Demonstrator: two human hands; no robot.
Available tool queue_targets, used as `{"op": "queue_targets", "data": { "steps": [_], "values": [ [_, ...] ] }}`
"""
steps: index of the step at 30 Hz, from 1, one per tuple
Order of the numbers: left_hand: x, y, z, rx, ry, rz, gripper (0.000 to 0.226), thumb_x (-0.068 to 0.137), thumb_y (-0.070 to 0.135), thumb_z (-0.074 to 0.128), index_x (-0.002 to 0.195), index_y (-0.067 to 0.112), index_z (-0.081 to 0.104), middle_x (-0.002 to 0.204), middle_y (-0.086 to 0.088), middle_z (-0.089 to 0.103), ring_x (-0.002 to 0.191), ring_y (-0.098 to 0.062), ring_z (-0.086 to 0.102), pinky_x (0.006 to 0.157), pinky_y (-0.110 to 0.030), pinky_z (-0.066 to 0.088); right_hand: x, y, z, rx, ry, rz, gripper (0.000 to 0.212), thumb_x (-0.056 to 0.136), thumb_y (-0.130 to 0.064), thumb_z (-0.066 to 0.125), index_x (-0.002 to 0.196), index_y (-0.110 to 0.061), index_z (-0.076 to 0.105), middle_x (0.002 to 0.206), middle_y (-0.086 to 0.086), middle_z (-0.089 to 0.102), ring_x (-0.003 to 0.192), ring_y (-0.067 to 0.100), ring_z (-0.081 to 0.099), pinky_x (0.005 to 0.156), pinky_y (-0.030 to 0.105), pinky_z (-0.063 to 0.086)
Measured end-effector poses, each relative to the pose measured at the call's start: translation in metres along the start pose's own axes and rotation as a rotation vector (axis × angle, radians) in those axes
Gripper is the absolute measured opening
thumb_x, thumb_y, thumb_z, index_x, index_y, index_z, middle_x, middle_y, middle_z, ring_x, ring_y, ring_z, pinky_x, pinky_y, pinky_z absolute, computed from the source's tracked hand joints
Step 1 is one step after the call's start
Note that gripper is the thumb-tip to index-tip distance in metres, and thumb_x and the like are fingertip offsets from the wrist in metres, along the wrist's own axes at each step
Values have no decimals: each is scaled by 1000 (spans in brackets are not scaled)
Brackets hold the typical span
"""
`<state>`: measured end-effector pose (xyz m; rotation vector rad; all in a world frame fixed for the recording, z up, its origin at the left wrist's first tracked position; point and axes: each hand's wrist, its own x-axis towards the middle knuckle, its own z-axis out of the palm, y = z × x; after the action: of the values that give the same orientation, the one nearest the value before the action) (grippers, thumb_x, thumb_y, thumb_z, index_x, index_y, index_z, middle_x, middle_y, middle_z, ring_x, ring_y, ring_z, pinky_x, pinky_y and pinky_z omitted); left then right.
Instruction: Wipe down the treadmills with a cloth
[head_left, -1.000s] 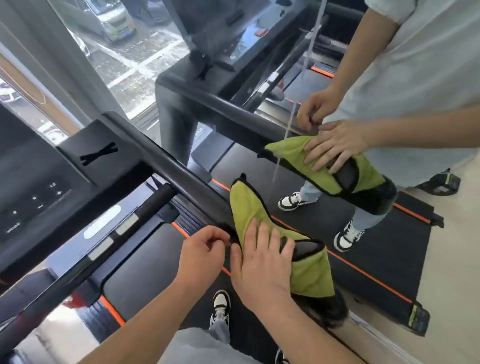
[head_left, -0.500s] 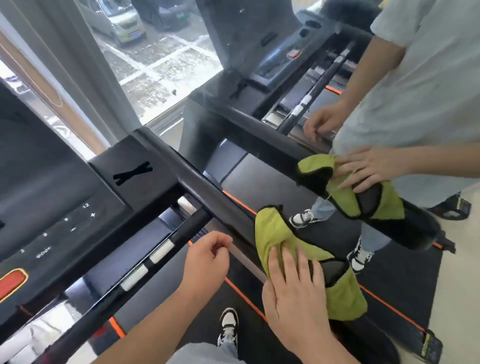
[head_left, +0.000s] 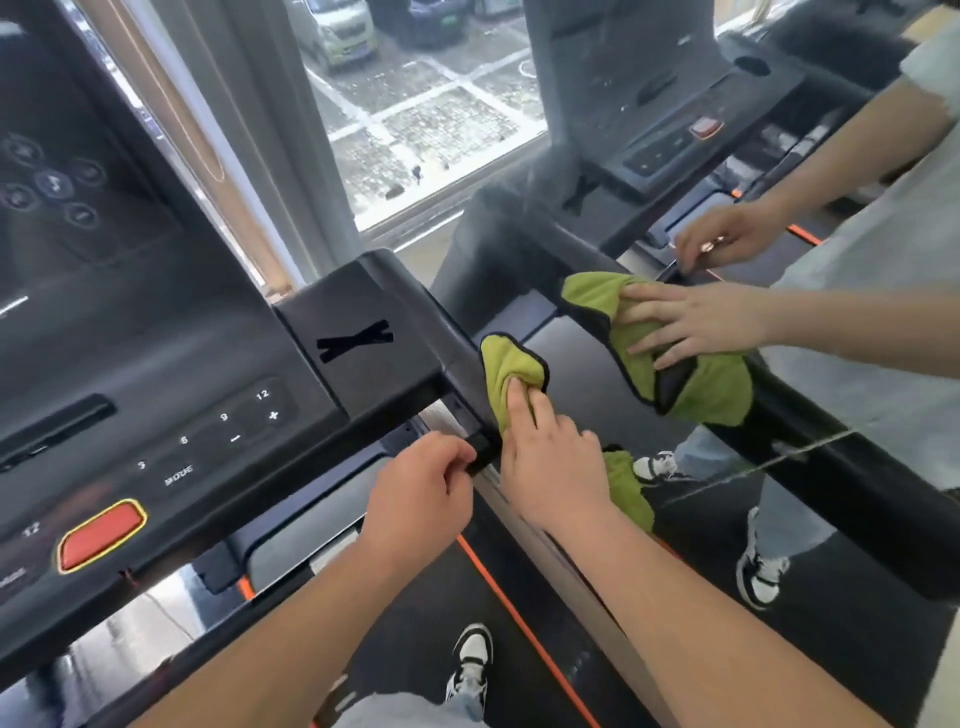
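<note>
The treadmill console (head_left: 182, 364) carries white markings: "12", "9" and "6" in a row, a "+" and a "−" beside them, and another "12" near the red button (head_left: 101, 535) with its yellow edge. The small word under the numbers is too blurred to read. Two strips of black tape (head_left: 355, 340) form an X on the console's corner. The dark screen (head_left: 52, 182) above shows faint round icons.

The cloth (head_left: 506, 369) is a fuzzy yellow-green with a dark stitched border. It is draped and bunched over the black side rail (head_left: 457, 353), just where the rail leaves the console. The right hand (head_left: 553, 457) lies on top of it, fingers stretched out and pressing it down, the forefinger sunk into a fold. The left hand (head_left: 421, 488) is closed round the end of a black bar (head_left: 475, 452) just below the console.

A mirror (head_left: 582, 384) runs right beside the rail and repeats the hands, cloth and treadmill. Below is the black belt (head_left: 431, 623) with an orange stripe (head_left: 524, 629) and a black-and-white shoe (head_left: 470, 660) on it. Ahead, a window (head_left: 431, 114) looks down on a paved lot with parked cars (head_left: 337, 31).
</note>
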<state>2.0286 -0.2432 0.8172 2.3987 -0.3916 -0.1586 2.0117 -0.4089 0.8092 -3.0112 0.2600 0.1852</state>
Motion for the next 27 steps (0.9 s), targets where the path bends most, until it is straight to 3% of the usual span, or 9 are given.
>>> {"op": "queue_targets", "data": {
  "steps": [2, 4, 9, 11, 14, 20, 24, 27],
  "values": [
    [1, -9, -2, 14, -1, -12, 28, 87, 5, 61, 103, 22, 75, 97, 17, 65, 93, -8, 62, 79, -21, 48, 0, -3, -1, -16, 32, 3, 68, 102, -41, 41, 163, -21, 19, 158, 6, 40, 115, 34, 61, 83, 47, 47],
    [0, -19, -1, 33, -6, -4, 29, 86, 5, 59, 104, 21, 74, 96, 16, 63, 94, -14, 63, 80, -29, 52, -18, 1, 1, -60, 42, -32, 68, 100, -39, 43, 162, -21, 22, 160, 10, 38, 121, 38, 57, 88, 49, 45],
    [3, -36, 3, 1, 27, -47, 28, 83, 4, 58, 97, 24, 72, 91, 21, 54, 91, -8, 57, 74, -8, 36, -76, 16, 14, -181, 9, -215, 69, 81, -30, 67, 148, -24, 54, 159, 13, 42, 141, 55, 38, 101, 66, 40],
    [7, -41, 2, -15, 26, -47, 26, 82, 11, 54, 94, 28, 70, 90, 22, 53, 88, -8, 57, 73, -14, 41, -69, 18, 16, -189, -7, -224, 68, 77, -30, 69, 144, -28, 58, 159, 12, 43, 140, 53, 40, 100, 65, 41],
    [11, -49, -1, -77, 51, -49, 26, 81, 14, 51, 94, 27, 70, 91, 19, 58, 88, -9, 61, 77, -26, 50, -32, 13, 13, -170, 10, -224, 67, 87, -33, 57, 153, -34, 45, 161, 11, 38, 138, 50, 43, 98, 62, 43],
    [5, -54, -5, -127, 40, -91, 28, 84, 15, 50, 99, 24, 71, 93, 15, 64, 90, -7, 61, 78, -27, 52, 43, -29, 9, -170, 36, -250, 69, 97, -34, 55, 161, -28, 29, 164, 18, 31, 130, 52, 49, 90, 60, 49],
    [-1, -55, -5, -112, 25, -97, 30, 85, 17, 46, 101, 25, 70, 98, 15, 65, 95, -6, 60, 81, -23, 50, 94, -50, -2, -63, 35, -172, 66, 106, -42, 30, 165, -21, 11, 164, 17, 32, 106, 44, 63, 76, 51, 54],
    [-6, -55, -7, -101, 34, -72, 31, 84, 12, 47, 101, 24, 71, 97, 15, 65, 93, -5, 59, 80, -19, 48, 130, -61, -12, 108, -56, -107, 65, 108, -47, 21, 164, -28, -5, 167, 11, 25, 116, 46, 60, 90, 54, 48]
  ]
}}
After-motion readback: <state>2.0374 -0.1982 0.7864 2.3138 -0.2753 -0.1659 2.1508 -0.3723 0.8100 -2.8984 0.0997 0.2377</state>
